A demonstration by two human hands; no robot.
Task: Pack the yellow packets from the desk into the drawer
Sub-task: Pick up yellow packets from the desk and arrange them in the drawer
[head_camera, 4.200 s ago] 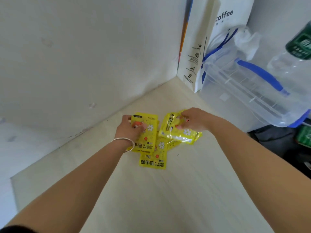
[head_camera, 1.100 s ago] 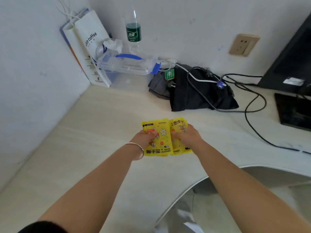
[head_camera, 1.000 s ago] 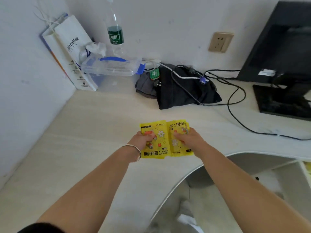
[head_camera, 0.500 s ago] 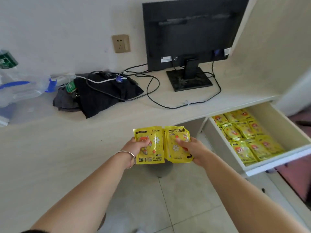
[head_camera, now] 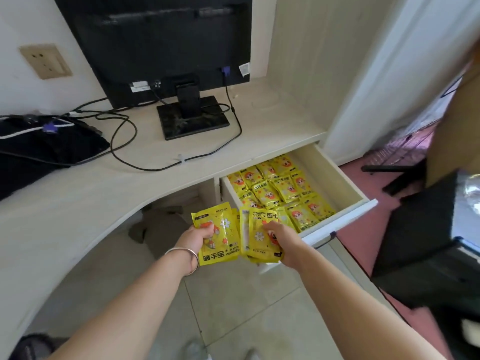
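My left hand (head_camera: 196, 236), with a silver bangle on the wrist, grips yellow hand-warmer packets (head_camera: 220, 236) held upright. My right hand (head_camera: 283, 240) grips a second bunch of yellow packets (head_camera: 257, 229), turned upside down. Both bunches hang in the air side by side, just in front of the near left corner of the open drawer (head_camera: 345, 216). The drawer sticks out from under the desk (head_camera: 78, 193) and holds several yellow packets (head_camera: 278, 188) lying flat in rows.
A black monitor (head_camera: 161, 48) on its stand, with trailing cables (head_camera: 124, 141), sits on the desk behind the drawer. A black bag (head_camera: 44, 149) lies at the left. A black chair (head_camera: 426, 245) stands right of the drawer. Tiled floor lies below my arms.
My view and both hands have swung right from the desk corner to the open drawer. The packets came off the desk and are now held beside the drawer's near corner.
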